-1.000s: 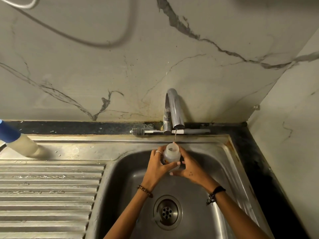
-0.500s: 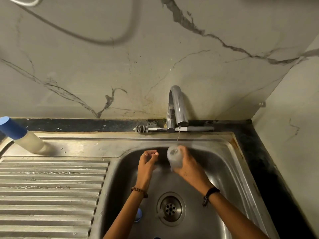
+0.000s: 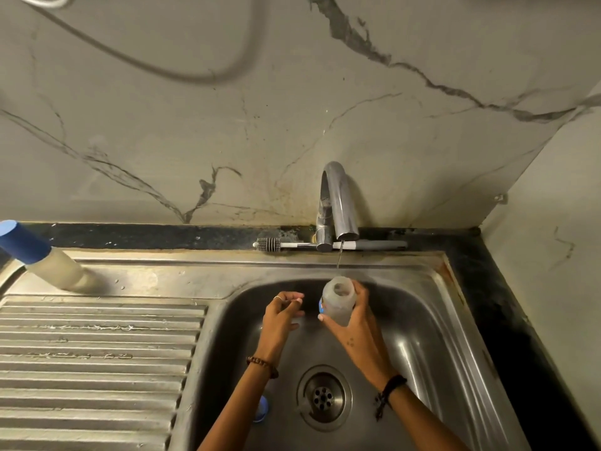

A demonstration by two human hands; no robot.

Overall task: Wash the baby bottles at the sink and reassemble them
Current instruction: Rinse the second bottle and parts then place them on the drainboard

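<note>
My right hand (image 3: 356, 330) grips a clear, capless baby bottle (image 3: 337, 299) over the sink basin (image 3: 432, 336), its open mouth up under a thin stream from the tap (image 3: 336, 203). My left hand (image 3: 280, 315) hovers just left of the bottle with fingers loosely curled, holding nothing. A second bottle with a blue cap (image 3: 42, 258) stands on the drainboard's far left corner. A small blue part (image 3: 261, 408) lies in the basin, partly hidden by my left forearm.
A bottle brush (image 3: 328, 245) lies along the ledge behind the tap. The ribbed drainboard (image 3: 97, 362) fills the left. The drain (image 3: 323, 397) sits in the basin's middle. A marble wall rises behind and to the right.
My left hand has let go of the bottle and moved left. The right hand tipped the bottle, then brought it upright under the stream again.
</note>
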